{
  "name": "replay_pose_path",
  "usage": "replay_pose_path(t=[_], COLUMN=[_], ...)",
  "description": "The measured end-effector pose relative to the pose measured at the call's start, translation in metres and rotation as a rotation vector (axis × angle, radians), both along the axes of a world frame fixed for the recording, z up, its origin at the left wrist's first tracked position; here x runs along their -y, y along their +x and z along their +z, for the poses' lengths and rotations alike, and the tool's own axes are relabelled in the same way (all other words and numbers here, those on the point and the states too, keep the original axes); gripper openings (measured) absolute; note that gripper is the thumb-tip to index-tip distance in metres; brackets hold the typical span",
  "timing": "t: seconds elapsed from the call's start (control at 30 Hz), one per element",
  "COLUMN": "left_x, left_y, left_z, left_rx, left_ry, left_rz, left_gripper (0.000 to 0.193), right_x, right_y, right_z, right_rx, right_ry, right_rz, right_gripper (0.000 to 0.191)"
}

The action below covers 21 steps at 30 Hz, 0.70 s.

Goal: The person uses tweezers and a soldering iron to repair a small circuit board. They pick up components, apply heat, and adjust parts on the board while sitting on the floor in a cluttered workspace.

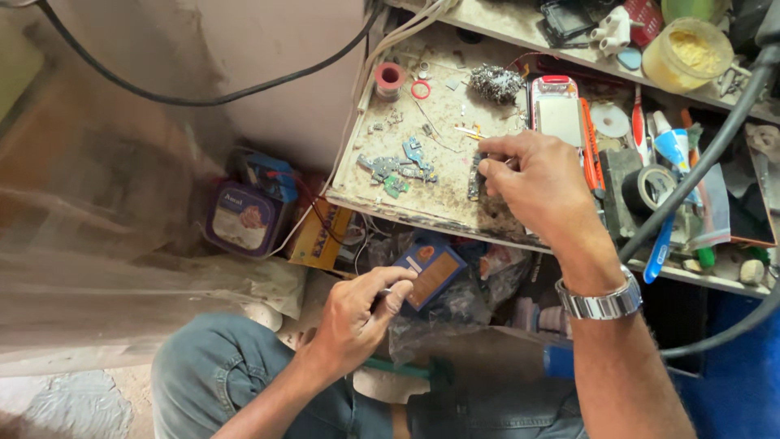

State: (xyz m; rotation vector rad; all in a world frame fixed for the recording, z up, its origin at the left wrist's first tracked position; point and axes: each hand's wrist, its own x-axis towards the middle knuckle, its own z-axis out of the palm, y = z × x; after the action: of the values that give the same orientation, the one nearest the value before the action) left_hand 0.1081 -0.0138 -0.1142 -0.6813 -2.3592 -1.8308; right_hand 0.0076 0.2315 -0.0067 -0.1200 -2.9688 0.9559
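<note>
My right hand (540, 183), with a metal wristwatch (600, 302) on the wrist, reaches over a dirty work shelf (406, 195) and pinches something small near a dark narrow circuit strip (474, 177). What sits between the fingertips is too small to tell. My left hand (357, 313) is lower, above my knee in blue jeans (211, 374), with fingers curled around a small dark item that is mostly hidden. Several blue-green circuit board pieces (398, 169) lie on the shelf left of the right hand.
On the shelf are a red tape roll (389, 78), a wad of steel wool (496, 83), a phone with a red rim (557, 114), black tape (650, 189) and a yellow jar (687, 54). Boxes and a blue tub (240, 218) sit below. Black cables (699, 171) hang at right.
</note>
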Motion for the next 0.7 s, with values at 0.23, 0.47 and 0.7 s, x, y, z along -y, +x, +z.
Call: replay_pose_path(t=[0.23,0.47,0.7], left_x=[0.001,0.017,-0.009], left_y=[-0.002,-0.022,-0.088], left_z=[0.007,0.05,0.089], left_rx=[0.069,-0.061,0.198], left_ry=[0.027,0.128,0.336], left_rz=[-0.037,-0.146,0.007], left_gripper=[0.018,0.041,0.053], right_x=[0.005,0.002,-0.01], right_y=[0.012,0.109,0.166], right_z=[0.015,0.019,-0.067], right_rx=[-0.29,-0.433,-0.312], right_ry=[0.075,-0.29,-0.6], right_rz=[0.109,-0.069,-0.11], right_gripper=[0.026,0.022,0.021])
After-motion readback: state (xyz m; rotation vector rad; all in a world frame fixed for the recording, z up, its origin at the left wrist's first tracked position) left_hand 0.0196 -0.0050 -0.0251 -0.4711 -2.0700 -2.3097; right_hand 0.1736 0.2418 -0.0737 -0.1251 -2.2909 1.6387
